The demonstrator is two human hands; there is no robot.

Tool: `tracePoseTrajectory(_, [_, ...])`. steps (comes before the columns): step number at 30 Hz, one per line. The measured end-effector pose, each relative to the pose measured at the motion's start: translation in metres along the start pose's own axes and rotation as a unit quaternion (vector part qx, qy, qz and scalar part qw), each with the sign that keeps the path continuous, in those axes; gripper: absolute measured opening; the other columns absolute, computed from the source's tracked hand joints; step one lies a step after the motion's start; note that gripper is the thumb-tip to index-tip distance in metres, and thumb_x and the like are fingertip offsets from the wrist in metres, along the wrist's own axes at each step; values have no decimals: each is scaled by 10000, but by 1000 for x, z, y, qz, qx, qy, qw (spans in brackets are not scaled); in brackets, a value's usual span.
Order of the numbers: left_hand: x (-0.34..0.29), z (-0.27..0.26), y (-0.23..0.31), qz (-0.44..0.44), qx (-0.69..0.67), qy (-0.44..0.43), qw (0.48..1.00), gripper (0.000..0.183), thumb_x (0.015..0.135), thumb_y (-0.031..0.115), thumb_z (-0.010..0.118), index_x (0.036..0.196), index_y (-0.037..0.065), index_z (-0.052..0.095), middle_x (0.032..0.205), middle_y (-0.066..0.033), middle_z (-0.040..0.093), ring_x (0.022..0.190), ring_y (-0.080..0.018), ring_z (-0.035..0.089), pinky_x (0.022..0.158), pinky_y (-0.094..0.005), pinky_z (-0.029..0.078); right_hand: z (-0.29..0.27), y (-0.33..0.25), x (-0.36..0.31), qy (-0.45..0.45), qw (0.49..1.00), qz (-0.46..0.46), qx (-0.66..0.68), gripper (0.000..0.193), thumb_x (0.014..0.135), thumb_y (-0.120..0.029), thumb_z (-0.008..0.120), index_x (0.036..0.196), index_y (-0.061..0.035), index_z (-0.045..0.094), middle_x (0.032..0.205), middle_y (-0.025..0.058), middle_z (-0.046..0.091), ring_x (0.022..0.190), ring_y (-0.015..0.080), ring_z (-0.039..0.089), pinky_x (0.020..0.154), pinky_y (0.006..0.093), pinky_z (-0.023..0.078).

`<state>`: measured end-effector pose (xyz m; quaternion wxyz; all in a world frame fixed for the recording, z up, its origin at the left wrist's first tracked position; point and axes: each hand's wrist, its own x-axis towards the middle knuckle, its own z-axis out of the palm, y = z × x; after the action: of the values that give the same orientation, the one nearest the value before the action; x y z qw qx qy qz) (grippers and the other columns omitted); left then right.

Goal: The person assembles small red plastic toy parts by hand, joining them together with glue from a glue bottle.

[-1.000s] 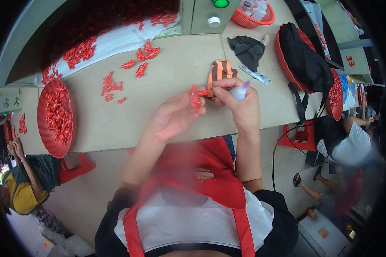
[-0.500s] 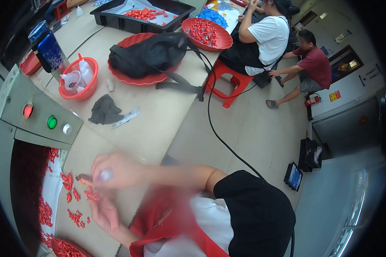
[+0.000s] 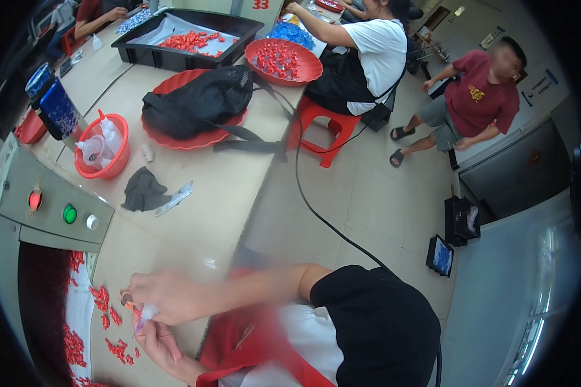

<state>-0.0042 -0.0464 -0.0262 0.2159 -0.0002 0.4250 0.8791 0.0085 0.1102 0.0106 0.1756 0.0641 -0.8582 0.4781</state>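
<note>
My right hand [image 3: 168, 298] reaches in from the black-sleeved arm, blurred, its fingers closed around a small translucent whitish object [image 3: 150, 312] with a purplish end. A dark brown bit [image 3: 126, 298] with an orange edge shows at its fingertips; its kind is unclear. Just below, my left hand [image 3: 158, 342] has thumb and fingers pinched together around a small red piece [image 3: 137, 316], mostly covered by the right hand. Both hands nearly touch, above the pale table [image 3: 200, 213]. Small red moulded pieces [image 3: 100, 298] lie loose beside them, with another red cluster [image 3: 117, 350] nearer.
A grey machine [image 3: 51, 206] with buttons stands at left, red pieces inside its opening. Farther along are a red basket [image 3: 124, 155] with squeeze bottles, a grey cloth [image 3: 143, 190], a black bag [image 3: 200, 103], and a black tray [image 3: 174, 61]. Two co-workers appear right; a cable crosses the floor.
The co-worker in the maroon shirt has gone from sitting low to standing. My right hand has closed in on the left, covering most of the red piece. The whole view has shifted slightly.
</note>
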Motion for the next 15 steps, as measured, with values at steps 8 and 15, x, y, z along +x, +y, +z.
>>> tracePoseTrajectory(8, [-5, 9, -4, -1, -126, -38, 991, 381, 836, 97, 553, 1173, -52, 454, 1114, -138, 532, 1004, -217, 509, 886, -373, 398, -33, 24, 22, 166, 984, -13, -56, 198, 682, -25, 661, 868, -75, 613, 911, 104, 584, 879, 272, 579, 739, 330, 478])
tracePoseTrajectory(15, [-15, 11, 10, -25, -121, 18, 992, 287, 854, 86, 555, 1118, -21, 516, 1027, -137, 596, 884, -203, 615, 748, -275, 512, -22, 1, 23, -167, 895, 238, 337, 112, 769, -40, 651, 872, 3, 644, 761, 12, 617, 668, 55, 545, 601, 185, 429])
